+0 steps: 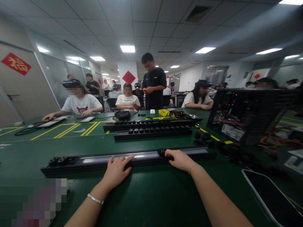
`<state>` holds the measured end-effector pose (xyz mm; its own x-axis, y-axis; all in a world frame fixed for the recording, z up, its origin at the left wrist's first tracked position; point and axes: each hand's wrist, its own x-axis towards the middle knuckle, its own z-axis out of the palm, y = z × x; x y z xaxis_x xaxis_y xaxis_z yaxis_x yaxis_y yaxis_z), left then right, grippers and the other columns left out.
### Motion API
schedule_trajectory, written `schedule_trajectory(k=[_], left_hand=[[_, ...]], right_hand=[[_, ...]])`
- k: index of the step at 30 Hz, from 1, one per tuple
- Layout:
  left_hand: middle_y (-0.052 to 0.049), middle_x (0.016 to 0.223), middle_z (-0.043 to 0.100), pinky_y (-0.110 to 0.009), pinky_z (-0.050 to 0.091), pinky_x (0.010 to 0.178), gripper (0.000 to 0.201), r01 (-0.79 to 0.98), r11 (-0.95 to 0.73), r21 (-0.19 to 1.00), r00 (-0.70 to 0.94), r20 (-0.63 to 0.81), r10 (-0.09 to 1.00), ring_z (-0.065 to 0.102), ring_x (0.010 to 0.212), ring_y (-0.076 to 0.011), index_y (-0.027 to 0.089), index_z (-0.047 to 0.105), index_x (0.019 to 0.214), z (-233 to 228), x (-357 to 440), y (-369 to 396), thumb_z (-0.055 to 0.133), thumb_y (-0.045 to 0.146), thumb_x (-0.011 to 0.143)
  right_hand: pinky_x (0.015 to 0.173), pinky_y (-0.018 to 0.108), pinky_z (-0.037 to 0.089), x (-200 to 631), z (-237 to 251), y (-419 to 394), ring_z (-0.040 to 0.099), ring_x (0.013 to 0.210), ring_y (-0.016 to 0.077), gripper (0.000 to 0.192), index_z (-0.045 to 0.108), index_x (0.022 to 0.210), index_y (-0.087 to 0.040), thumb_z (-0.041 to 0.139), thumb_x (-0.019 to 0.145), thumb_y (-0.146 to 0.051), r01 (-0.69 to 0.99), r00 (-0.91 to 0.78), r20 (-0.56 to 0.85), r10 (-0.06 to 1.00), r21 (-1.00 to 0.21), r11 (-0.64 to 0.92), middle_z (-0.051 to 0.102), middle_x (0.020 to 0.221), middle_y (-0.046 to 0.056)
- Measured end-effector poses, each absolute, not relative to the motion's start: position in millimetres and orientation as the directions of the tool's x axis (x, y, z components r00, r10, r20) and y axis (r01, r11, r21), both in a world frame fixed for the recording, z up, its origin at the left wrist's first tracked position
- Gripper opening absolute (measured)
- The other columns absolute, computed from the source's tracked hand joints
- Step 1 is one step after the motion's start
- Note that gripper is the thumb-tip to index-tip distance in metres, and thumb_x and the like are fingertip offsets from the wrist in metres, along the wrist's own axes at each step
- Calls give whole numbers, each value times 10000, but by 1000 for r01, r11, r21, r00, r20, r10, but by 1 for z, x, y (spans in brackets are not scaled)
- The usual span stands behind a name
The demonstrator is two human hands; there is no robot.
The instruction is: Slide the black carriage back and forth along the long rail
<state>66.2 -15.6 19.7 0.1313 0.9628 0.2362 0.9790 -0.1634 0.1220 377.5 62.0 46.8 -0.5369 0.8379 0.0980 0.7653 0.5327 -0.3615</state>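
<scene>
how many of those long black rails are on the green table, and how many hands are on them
long black rails: 3 (near rail, middle rail, far rail)
hands on the near rail: 2 (left hand, right hand)
total: 5

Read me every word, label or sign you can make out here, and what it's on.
"福", gold, on the red diamond sign on the left wall.
Red diamond on the pillar: too blurred to read.
Print on the seated people's white T-shirts: too blurred to read.
Labels inside the open black case: too small to read.
</scene>
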Motion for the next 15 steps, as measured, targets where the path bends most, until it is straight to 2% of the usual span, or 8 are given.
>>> schedule_trajectory(k=[10,15], left_hand=[[-18,1053,601,-501,139,1034,467,979,-166,122,134,237,962,521,1030,-195,386,415,1280,19,66,-15,436,371,814],[-15,1049,602,-506,140,1033,466,977,-171,126,138,239,961,519,1043,-197,388,414,1279,19,66,-15,435,366,813]], right_hand=[[787,251,381,379,48,63,583,899,165,265,581,909,-253,517,684,-130,760,-532,102,841,-379,527,651,940,1],[779,259,381,382,48,63,584,899,174,307,578,947,-266,523,675,-137,773,-525,92,846,-365,519,651,958,1]])
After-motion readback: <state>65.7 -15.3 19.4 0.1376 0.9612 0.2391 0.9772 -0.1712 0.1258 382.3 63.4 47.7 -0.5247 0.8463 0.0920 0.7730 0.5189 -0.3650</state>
